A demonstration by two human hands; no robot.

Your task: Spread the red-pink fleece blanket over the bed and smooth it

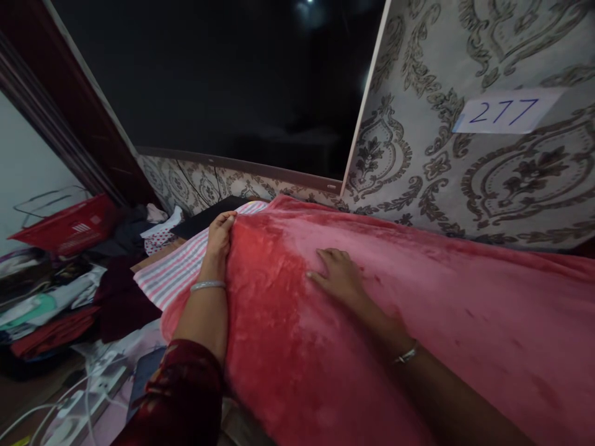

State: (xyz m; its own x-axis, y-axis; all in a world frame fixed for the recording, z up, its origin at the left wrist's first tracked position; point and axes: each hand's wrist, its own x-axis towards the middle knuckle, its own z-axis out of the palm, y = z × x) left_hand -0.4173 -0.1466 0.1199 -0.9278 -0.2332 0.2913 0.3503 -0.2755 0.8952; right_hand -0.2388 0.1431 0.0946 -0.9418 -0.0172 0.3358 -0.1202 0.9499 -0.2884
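Observation:
A plush red-pink blanket (418,297) lies spread over a surface, darker red in a band along its left side. At its far left edge my left hand (219,235) is closed, the fingertips gripping the fabric. My right hand (337,272) lies on the middle of the blanket with fingers stretched out, holding nothing. Beneath the blanket's left edge a pink, grey and white striped cloth (174,269) sticks out.
A large dark television (223,80) hangs just behind the blanket. To the left are a red basket (69,226), piled clothes (51,303) and a white power strip (88,399) with cables. A paper marked 277 (506,111) is on the patterned wall.

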